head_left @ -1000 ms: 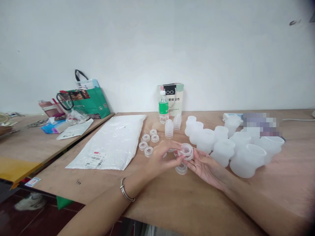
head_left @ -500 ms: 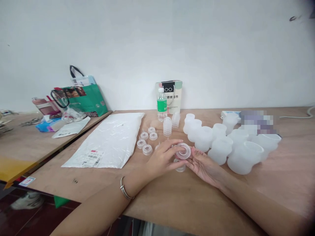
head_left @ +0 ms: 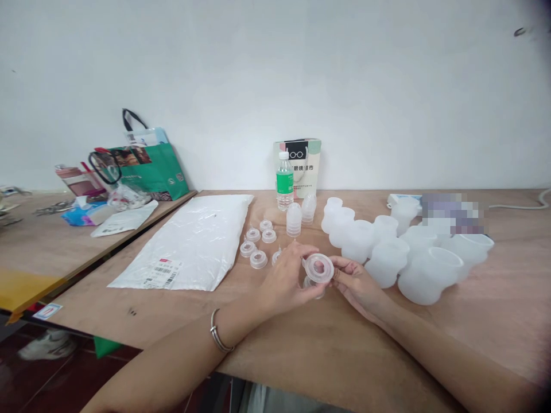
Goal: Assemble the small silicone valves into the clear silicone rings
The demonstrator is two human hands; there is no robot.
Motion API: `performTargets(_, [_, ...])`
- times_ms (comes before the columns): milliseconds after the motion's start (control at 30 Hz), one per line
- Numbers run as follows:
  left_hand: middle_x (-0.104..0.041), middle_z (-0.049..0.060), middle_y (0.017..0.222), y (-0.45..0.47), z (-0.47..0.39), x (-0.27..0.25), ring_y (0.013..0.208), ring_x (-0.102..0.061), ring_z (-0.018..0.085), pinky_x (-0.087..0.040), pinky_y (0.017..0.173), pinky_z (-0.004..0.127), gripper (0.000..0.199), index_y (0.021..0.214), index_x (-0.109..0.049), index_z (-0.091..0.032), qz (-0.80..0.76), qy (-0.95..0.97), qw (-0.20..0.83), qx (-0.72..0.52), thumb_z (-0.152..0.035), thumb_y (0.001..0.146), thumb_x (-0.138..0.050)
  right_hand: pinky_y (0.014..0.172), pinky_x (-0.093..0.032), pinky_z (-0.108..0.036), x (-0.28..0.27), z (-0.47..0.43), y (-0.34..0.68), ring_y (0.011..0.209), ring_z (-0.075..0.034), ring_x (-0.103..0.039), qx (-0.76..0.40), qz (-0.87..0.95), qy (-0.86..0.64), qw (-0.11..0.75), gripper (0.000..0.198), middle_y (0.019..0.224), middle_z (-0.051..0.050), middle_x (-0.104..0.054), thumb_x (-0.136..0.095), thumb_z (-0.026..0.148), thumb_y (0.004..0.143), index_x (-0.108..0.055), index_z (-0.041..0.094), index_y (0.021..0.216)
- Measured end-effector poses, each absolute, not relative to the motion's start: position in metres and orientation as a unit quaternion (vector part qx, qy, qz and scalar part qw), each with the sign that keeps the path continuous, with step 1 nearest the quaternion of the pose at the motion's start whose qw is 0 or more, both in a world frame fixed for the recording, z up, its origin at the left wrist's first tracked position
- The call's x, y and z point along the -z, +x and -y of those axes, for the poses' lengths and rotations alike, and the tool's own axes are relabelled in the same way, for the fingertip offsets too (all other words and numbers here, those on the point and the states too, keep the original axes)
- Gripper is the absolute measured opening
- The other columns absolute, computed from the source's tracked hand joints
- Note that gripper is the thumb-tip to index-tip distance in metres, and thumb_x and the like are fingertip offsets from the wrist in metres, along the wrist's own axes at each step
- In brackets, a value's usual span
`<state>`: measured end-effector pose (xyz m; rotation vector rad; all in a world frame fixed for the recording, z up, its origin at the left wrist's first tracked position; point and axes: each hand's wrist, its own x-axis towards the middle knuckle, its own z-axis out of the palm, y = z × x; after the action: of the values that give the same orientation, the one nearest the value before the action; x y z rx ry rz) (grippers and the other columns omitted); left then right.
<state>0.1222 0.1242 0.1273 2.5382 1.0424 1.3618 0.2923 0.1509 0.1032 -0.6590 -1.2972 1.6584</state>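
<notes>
My left hand (head_left: 284, 284) grips the left side of a clear ring-shaped lid (head_left: 313, 276), thumb below and fingers above. On the lid's right edge, the thumb and fingers of my right hand (head_left: 355, 285) are closed. The lid is tilted with its round opening facing me. Under it, another clear piece (head_left: 319, 293) shows partly on the table. Several similar clear lids (head_left: 258, 260) with thin upright tips lie left of my hands, some partly hidden. Behind my hands stand two stacks of clear domed caps (head_left: 294, 221). Frosted, waisted cups (head_left: 424, 281) stand close to my right hand.
A white mailing bag (head_left: 189, 235) lies flat at left. A water bottle (head_left: 284, 184) and a paper bag (head_left: 312, 178) stand against the wall. Across a gap, the left table holds a green bag (head_left: 159, 172) and a blue tissue pack (head_left: 81, 215).
Both hands have turned the lid slightly, so its round opening shows more. My right fingers have curled in closer at its right edge. The objects on the table stay put.
</notes>
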Motion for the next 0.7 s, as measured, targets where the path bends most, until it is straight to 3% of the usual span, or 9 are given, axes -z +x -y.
performTargets(67, [-0.053,0.008,0.102,0.122,-0.121,-0.131,0.092,-0.053,0.019,-0.046,0.081,0.034,0.056,0.121,-0.039,-0.02,-0.37,0.828,0.054,-0.418,-0.027,0.072,-0.065,0.063,-0.041,-0.024,-0.104,-0.15,0.293,0.069,-0.012,-0.051,-0.667,0.535,-0.266,0.445,0.022,0.077,-0.002,-0.064,-0.071,0.037,0.069,-0.071,0.019,0.082])
performTargets(200, [-0.051,0.005,0.097,0.12,-0.116,-0.139,0.086,-0.052,0.016,-0.046,0.078,0.029,0.039,0.11,-0.053,-0.022,-0.381,0.836,0.066,-0.39,-0.027,0.073,-0.065,0.07,-0.041,-0.027,-0.105,-0.152,0.294,0.074,-0.013,-0.051,-0.644,0.573,-0.261,0.436,0.019,0.078,-0.002,-0.062,-0.069,0.036,0.071,-0.07,0.02,0.079])
performTargets(467, [-0.049,0.004,0.086,0.121,-0.112,-0.139,0.078,-0.051,0.015,-0.045,0.068,0.026,0.037,0.108,-0.055,-0.02,-0.328,0.848,0.045,-0.414,-0.026,0.073,-0.064,0.07,-0.04,-0.028,-0.105,-0.157,0.293,0.074,-0.014,-0.049,-0.62,0.601,-0.253,0.435,0.015,0.076,0.0,-0.051,-0.072,0.036,0.067,-0.069,0.021,0.067])
performTargets(700, [-0.057,0.004,0.094,0.12,-0.114,-0.148,0.086,-0.052,0.017,-0.045,0.078,0.031,0.034,0.104,-0.053,-0.02,-0.382,0.819,0.078,-0.421,-0.033,0.074,-0.065,0.073,-0.038,-0.029,-0.107,-0.15,0.291,0.079,-0.016,-0.048,-0.574,0.626,-0.259,0.46,0.019,0.082,-0.002,-0.051,-0.064,0.039,0.075,-0.064,0.02,0.074])
